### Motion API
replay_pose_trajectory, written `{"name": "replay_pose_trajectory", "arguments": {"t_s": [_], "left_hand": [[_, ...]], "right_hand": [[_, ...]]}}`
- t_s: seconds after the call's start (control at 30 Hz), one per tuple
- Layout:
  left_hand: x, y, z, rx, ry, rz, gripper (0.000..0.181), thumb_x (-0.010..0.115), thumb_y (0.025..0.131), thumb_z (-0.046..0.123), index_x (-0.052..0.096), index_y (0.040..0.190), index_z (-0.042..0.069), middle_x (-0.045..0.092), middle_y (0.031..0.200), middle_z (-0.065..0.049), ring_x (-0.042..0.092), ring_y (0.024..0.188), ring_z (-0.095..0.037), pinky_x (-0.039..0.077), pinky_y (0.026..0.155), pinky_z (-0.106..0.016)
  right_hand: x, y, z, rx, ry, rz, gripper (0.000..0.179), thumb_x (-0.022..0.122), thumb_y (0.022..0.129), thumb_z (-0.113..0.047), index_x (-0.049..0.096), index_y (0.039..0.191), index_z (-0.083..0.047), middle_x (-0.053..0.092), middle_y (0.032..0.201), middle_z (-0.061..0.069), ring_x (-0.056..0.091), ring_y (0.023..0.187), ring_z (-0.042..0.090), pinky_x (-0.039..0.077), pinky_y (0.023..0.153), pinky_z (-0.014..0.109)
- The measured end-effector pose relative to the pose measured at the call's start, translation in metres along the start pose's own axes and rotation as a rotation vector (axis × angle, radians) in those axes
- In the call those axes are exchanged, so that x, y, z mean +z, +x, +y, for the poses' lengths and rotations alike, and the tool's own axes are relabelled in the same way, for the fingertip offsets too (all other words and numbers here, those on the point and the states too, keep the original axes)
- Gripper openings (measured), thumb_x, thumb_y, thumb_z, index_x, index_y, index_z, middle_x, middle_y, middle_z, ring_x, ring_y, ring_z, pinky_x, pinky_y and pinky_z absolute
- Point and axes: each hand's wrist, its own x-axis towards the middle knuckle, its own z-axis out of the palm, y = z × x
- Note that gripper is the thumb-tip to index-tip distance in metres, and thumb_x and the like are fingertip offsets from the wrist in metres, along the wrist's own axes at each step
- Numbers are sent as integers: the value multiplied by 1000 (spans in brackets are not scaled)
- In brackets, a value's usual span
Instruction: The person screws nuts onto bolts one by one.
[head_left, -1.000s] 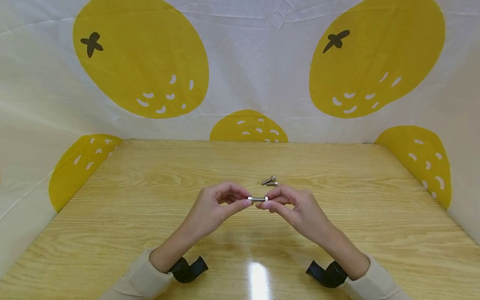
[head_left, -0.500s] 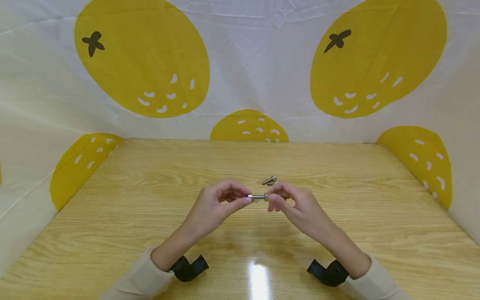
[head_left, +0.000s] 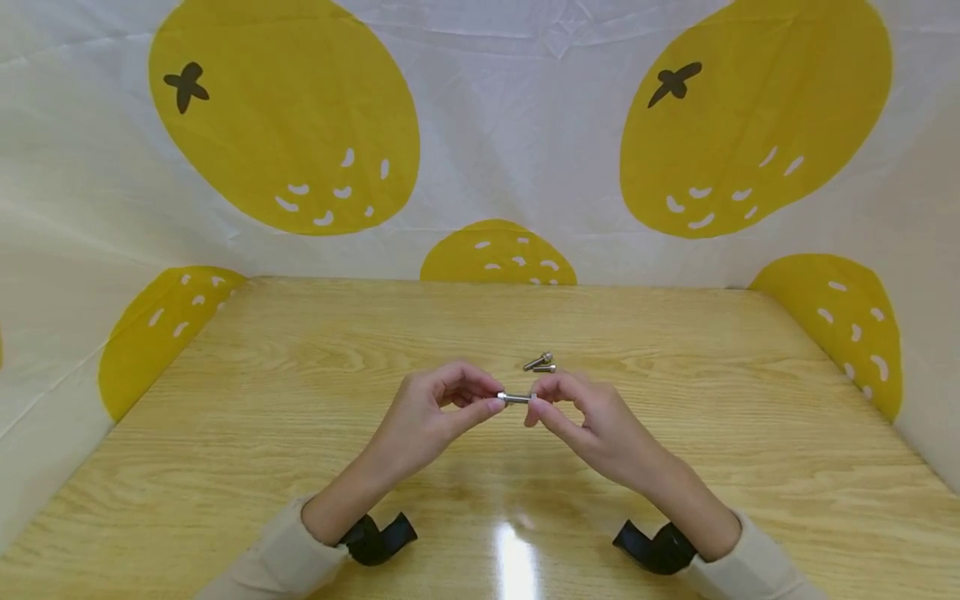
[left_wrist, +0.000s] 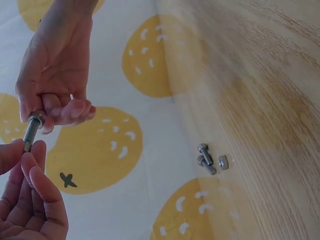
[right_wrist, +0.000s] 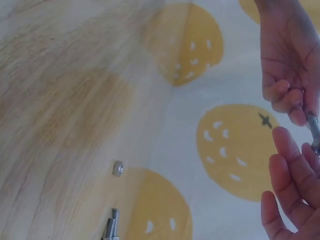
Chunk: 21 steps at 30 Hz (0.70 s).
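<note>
A silver bolt [head_left: 517, 399] is held level above the table between both hands, its threaded shank bare in the middle. My left hand [head_left: 438, 412] pinches the left end between thumb and fingertips, which partly cover it. At the right end, thumb and index finger of my right hand [head_left: 588, 417] grip the wider end piece. The left wrist view shows that round end [left_wrist: 36, 117] between the right fingertips. Two more bolts [left_wrist: 206, 157] lie on the table beyond the hands, one leaning across the other. Near them lies a loose nut [left_wrist: 223, 162].
The wood-grain table [head_left: 337, 325] extends all round the hands. White cloth [head_left: 517, 125] with yellow fruit prints encloses its back and sides. Each wrist wears a black strap mount [head_left: 382, 537] below a beige cuff [head_left: 296, 546].
Half a second ago the right thumb and fingers had shifted round the bolt's right end, baring it; now they pinch it again. The left hand keeps its grip, almost unmoved.
</note>
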Motion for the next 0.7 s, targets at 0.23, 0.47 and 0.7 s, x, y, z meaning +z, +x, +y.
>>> {"name": "replay_pose_trajectory", "arguments": {"t_s": [0.23,0.47,0.7], "left_hand": [[2,1,1,6,12,4,10,69,84,18,67,93,15,68,87,2,62,74,-11,52,67,-26],[1,0,1,14,16,9,10,68,85,18,67,94,15,68,88,2,63,75,-13,53,67,-28],[1,-1,0,17,-3,3,11,69,85,18,67,95,15,68,88,1,63,75,-11,53,68,-26]], "right_hand": [[2,1,-2,106,3,-20,24,45,99,-15,61,80,-15,63,68,-13,55,73,5,43,64,24],[-2,0,-4,103,-21,-2,14,60,91,-21,60,102,-14,64,78,-12,58,77,3,47,68,23],[1,-1,-5,1,-116,75,19,71,81,-12,60,96,-15,62,77,-15,53,79,2,44,72,26]]}}
